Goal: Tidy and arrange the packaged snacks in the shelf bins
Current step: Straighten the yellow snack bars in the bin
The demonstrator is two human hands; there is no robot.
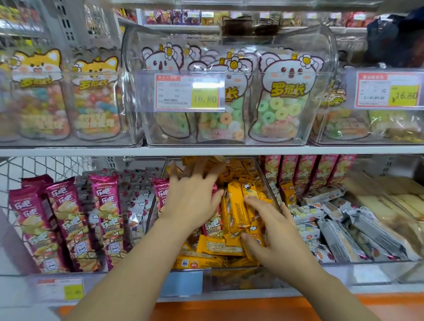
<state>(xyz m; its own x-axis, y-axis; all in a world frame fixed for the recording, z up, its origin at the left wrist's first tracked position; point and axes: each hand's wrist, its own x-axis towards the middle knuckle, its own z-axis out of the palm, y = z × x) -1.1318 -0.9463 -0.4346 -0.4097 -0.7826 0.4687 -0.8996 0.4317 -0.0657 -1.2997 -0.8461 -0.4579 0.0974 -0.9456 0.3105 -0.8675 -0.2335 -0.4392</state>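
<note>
On the lower shelf, centre position: one clear bin (266, 185) filled with yellow snack packets (216, 246), lying heaped and crossed at mixed angles.
- Right hand (275, 237): inside the bin at its front right. The fingers curl over the top of a bundle of the yellow snack packets and the thumb is under it, so the bundle is gripped.
- Left hand (191, 198): palm down over the bin's left rear, with the fingers straight and spread. It grasps nothing, and whether it presses on the packets cannot be told.
- One magenta packet (211, 227) lies among the yellow ones, just beside the left hand.

Adjoining stock, same shelf:
- Left bin: magenta wafer-style packets (65, 221) standing on end, with silver packets (136, 205) behind and beside them.
- Right bin: grey-white packets (349, 233) lying slanted, with a row of red upright packets (311, 170) behind.
- Far right: pale yellow packets (400, 209).

Upper shelf:
- Domed clear bin (322, 55) holding koala-printed pouches (283, 97) of green and orange ring sweets, standing upright.
- Price tag (188, 93) on its front, reading 16.80.
- Fox-printed pouches (94, 95) in the bin to the left, blurred.
- Second price tag (387, 89) to the right.

Below the shelf edge: orange ledge (247, 312).
</note>
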